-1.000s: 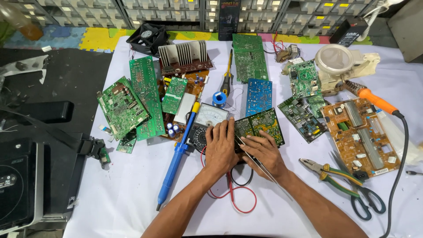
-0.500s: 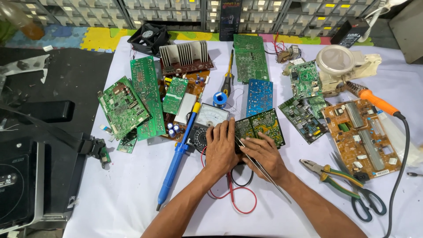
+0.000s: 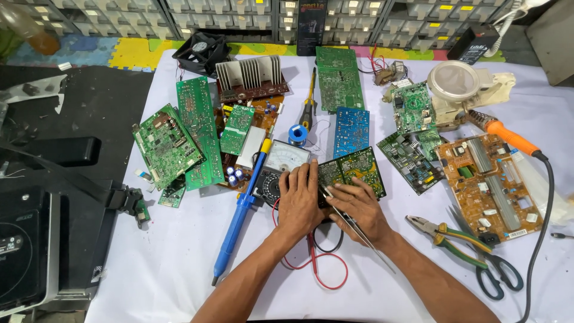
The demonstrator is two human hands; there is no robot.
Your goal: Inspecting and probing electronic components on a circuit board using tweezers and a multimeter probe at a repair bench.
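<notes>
Across the white table cover [image 3: 179, 257], which reaches from the black bench at the left to the picture's right edge, many circuit boards lie close together in the upper half. Free cloth shows only near the front edge, at both sides of the arms. A large brown board [image 3: 493, 185] lies at the right, with pliers [image 3: 442, 233] and scissors [image 3: 493, 272] just below it. A blue desoldering pump [image 3: 239, 215] lies slanted left of the hands. An analog meter [image 3: 278, 167] sits beside it, its red and black leads [image 3: 317, 263] curling under the wrists. At the centre lies the small green board [image 3: 356, 170]. The left hand [image 3: 299, 200] rests flat, fingers spread, on the board's left edge and on the meter. The right hand [image 3: 359, 209] pinches thin tweezers [image 3: 347, 218], whose tips touch the board's lower edge.
</notes>
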